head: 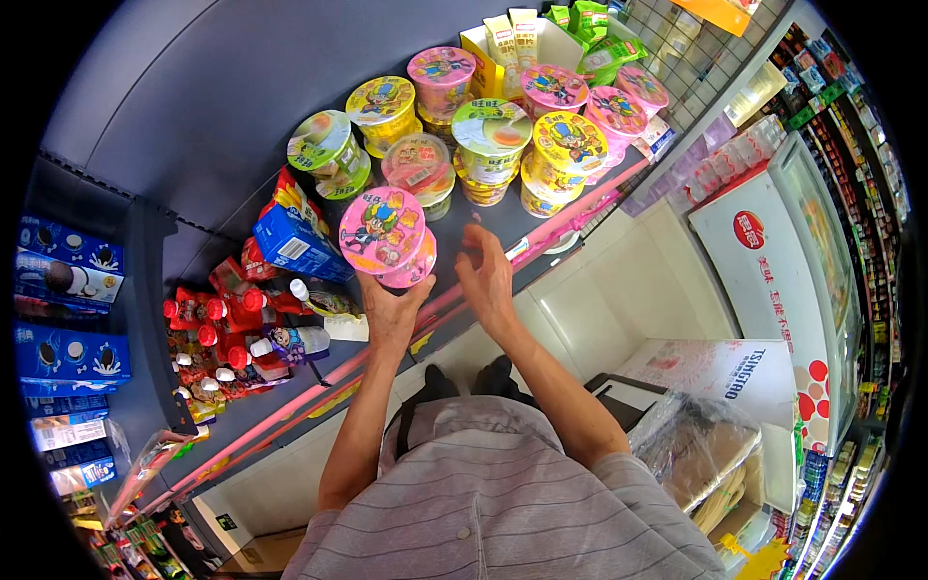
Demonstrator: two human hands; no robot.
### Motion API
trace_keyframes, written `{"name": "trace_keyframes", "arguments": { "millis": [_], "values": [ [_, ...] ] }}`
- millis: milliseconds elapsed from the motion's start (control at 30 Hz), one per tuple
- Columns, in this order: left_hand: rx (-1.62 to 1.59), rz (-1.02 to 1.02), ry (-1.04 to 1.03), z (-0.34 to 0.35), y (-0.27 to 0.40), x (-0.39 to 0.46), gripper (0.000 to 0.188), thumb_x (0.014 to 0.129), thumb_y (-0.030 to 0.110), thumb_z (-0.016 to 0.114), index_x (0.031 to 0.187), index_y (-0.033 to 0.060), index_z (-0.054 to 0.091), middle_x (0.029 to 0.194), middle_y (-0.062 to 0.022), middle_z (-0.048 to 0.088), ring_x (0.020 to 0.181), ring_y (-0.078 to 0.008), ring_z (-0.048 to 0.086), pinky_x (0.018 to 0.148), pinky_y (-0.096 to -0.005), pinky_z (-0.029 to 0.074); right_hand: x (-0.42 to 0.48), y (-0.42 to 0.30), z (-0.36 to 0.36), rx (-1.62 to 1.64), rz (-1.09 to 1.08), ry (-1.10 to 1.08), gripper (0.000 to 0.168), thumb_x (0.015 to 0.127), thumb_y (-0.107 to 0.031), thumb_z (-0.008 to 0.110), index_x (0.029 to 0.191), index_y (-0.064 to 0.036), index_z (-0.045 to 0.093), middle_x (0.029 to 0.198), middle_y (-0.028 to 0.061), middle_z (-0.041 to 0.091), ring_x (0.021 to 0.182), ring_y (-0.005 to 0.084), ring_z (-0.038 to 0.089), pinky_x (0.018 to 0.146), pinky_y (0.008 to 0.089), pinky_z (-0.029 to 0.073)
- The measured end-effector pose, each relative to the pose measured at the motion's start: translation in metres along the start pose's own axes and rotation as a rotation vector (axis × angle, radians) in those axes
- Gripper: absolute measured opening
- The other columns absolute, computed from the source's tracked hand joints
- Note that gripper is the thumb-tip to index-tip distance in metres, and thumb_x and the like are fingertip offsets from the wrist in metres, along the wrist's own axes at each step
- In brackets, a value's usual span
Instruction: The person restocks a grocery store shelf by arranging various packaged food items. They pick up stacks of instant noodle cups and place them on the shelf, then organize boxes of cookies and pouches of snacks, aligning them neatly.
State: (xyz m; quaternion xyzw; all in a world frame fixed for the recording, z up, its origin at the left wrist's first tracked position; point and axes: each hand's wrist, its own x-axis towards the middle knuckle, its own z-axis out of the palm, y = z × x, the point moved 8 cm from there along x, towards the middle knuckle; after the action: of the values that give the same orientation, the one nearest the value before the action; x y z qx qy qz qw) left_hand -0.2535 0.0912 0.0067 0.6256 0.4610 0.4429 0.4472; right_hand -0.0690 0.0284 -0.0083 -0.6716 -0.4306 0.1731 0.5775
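My left hand (395,308) grips a pink-lidded snack cup (382,226) from below, at the front of the shelf. A second pink cup (415,262) is partly hidden beneath it and sits within the same grasp. Just right of it, my right hand (486,279) hovers over the shelf's pink front edge, its fingers loosely bent and holding nothing. Behind the hands, stacked cups stand on the dark shelf (464,243): a green-lidded cup (491,134), a yellow-lidded cup (569,148) and a translucent-lidded cup (417,163) are nearest.
Blue boxes (301,235) and red capped pouches (235,319) lie left of the cups. At the back right are an open carton (547,43) with snack packets and a wire-grid divider (670,51). A chest freezer (768,268) and a plastic-wrapped carton (689,449) stand across the aisle.
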Motion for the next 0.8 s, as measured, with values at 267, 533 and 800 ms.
{"name": "trace_keyframes", "arguments": {
  "millis": [267,533,800],
  "values": [
    [0.043,0.017,0.074,0.009,0.013,-0.004,0.090,0.072,0.022,0.089,0.143,-0.0020,0.039,0.135,-0.0198,0.054,0.124,-0.0303,0.054,0.108,-0.0402,0.041,-0.008,0.006,-0.005,0.093,0.091,-0.027,0.046,0.089,0.001,0.063,0.134,0.000,0.054,0.122,0.0180,0.065,0.106,0.0280,0.068,0.083,0.0365,0.055],
    [-0.029,-0.017,0.064,0.015,0.012,-0.004,0.093,0.072,0.025,0.089,0.144,-0.0025,0.037,0.135,-0.0197,0.052,0.125,-0.0315,0.053,0.109,-0.0410,0.040,-0.008,0.008,-0.002,0.086,0.006,-0.058,0.043,0.086,0.004,0.063,0.128,0.002,0.058,0.113,0.0177,0.067,0.098,0.0292,0.068,0.084,0.0383,0.055],
    [0.095,0.058,0.052,0.001,0.014,-0.037,0.099,0.081,0.016,0.083,0.157,-0.0010,0.020,0.155,-0.0215,0.035,0.146,-0.0322,0.036,0.121,-0.0442,0.030,-0.010,0.001,0.004,-0.018,-0.096,-0.162,0.036,0.086,0.003,0.064,0.122,0.002,0.060,0.109,0.0193,0.065,0.096,0.0329,0.067,0.083,0.0403,0.054]
  ]
}}
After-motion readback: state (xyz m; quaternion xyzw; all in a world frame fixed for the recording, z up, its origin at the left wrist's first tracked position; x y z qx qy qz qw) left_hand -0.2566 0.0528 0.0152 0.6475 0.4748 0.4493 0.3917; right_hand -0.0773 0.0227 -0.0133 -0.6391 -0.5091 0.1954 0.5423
